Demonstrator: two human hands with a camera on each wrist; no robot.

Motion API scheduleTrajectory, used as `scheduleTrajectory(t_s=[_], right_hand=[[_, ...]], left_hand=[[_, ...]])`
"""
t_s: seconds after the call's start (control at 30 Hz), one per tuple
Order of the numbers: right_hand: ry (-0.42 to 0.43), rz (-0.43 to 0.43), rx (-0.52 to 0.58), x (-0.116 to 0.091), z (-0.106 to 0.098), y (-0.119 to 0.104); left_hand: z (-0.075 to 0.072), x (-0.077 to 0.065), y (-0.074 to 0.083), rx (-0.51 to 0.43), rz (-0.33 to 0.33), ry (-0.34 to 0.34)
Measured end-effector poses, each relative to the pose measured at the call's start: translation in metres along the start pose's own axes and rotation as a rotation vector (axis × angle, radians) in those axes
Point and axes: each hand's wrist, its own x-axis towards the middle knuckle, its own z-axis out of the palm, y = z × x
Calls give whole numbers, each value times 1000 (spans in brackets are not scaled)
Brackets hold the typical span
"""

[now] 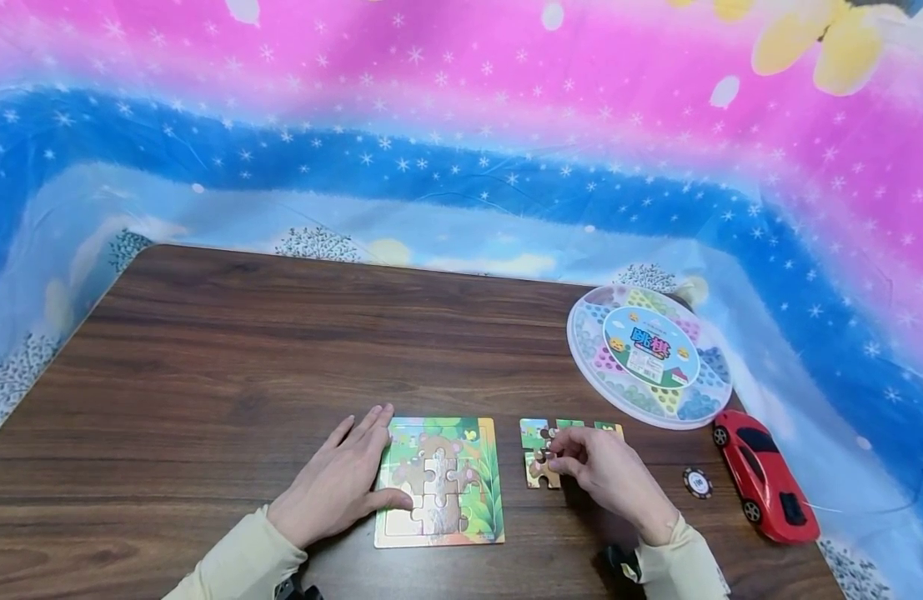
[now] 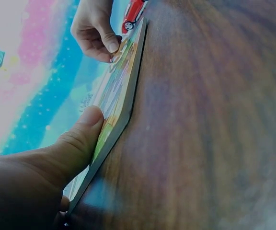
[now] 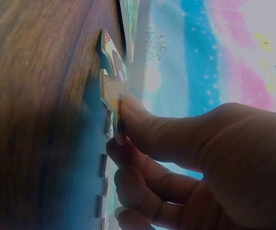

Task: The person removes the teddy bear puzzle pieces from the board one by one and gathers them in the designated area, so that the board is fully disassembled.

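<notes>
My left hand [image 1: 339,482] lies over the left side of a square jigsaw puzzle board [image 1: 494,492], fingers stretched along its edge and thumb on its face. Joined pieces with a bear picture fill part of the board. To its right, several jigsaw pieces [image 1: 534,430] sit together on the table. Over them, my right hand [image 1: 619,479] pinches a jigsaw piece [image 3: 111,91] between thumb and fingertips. In the right wrist view that piece is close against the others, and the fingers cover part of it.
A round Chinese checkers board [image 1: 649,354] lies at the back right of the wooden table [image 1: 228,358]. Nearer the right edge are a red toy car [image 1: 764,479] and a poker chip [image 1: 697,482]. A patterned cloth [image 1: 431,150] hangs behind the table.
</notes>
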Motion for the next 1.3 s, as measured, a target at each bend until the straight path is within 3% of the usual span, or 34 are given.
scheduleTrajectory(t_s=[0.3, 1.3], right_hand=[[6, -33, -35, 0, 3, -2], [41, -14, -63, 1, 6, 0]], left_hand=[[0, -1, 1, -9, -2, 1], [0, 0, 1, -28, -25, -38]])
